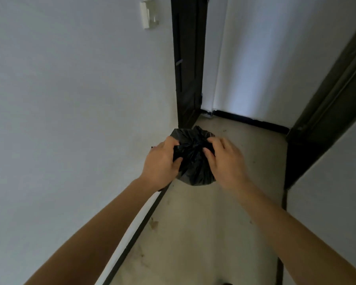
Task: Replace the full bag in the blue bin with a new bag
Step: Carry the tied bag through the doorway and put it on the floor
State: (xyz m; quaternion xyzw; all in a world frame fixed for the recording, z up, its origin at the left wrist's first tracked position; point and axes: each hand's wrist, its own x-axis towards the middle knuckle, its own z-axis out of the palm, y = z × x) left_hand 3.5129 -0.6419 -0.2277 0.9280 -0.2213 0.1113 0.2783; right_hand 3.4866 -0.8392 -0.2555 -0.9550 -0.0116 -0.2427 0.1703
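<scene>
A full black bag [195, 161] with its top gathered into a bunch sits low in a narrow corridor, close to the left wall. My left hand [162, 161] grips the crumpled plastic on the bag's left side. On the right side, my right hand [224, 161] pinches the gathered top with its fingertips. Both arms reach forward from the bottom of the view. I cannot tell whether the bag rests on the floor or hangs in my hands. No blue bin is in view.
A white wall [80, 120] with a dark skirting strip [136, 233] runs along the left. A dark door frame [188, 68] stands ahead, another dark frame [327, 112] at the right. The pale floor [203, 233] shows stains.
</scene>
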